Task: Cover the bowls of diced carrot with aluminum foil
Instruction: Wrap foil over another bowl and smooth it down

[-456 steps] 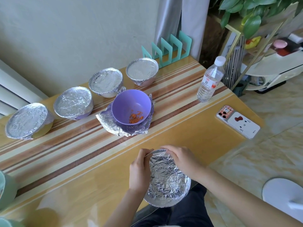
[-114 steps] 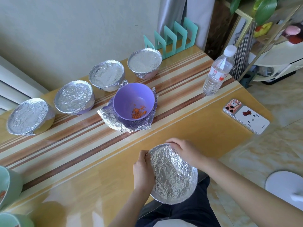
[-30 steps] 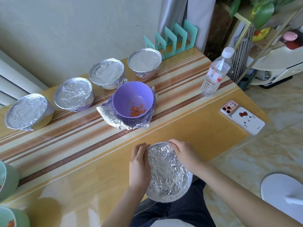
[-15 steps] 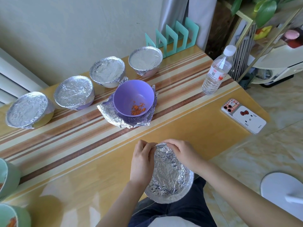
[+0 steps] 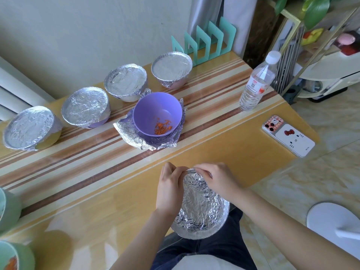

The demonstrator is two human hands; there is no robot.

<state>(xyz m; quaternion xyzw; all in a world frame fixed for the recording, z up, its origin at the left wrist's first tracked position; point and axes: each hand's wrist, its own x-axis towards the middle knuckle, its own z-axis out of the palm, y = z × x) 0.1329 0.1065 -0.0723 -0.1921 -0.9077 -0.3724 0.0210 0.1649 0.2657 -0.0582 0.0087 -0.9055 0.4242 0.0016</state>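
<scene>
At the table's near edge I hold a foil-covered bowl (image 5: 200, 207), tilted toward me. My left hand (image 5: 170, 189) and my right hand (image 5: 218, 180) both pinch the foil at the bowl's far rim. An uncovered purple bowl (image 5: 157, 114) with a little diced carrot (image 5: 162, 128) sits on a crumpled foil sheet (image 5: 130, 133) in the table's middle. Behind it stands a row of several foil-covered bowls, from the leftmost one (image 5: 29, 129) to the rightmost one (image 5: 171, 69).
A water bottle (image 5: 257, 82) stands at the right, a phone (image 5: 288, 135) lies near the right edge. A teal rack (image 5: 206, 41) stands at the back by the wall. Green bowls (image 5: 9, 207) sit at the left edge. A white stool (image 5: 335, 223) is on the floor.
My hands have worked round the foil on the held bowl. My left fingers went from flat against the side to pinching the far rim beside my right hand.
</scene>
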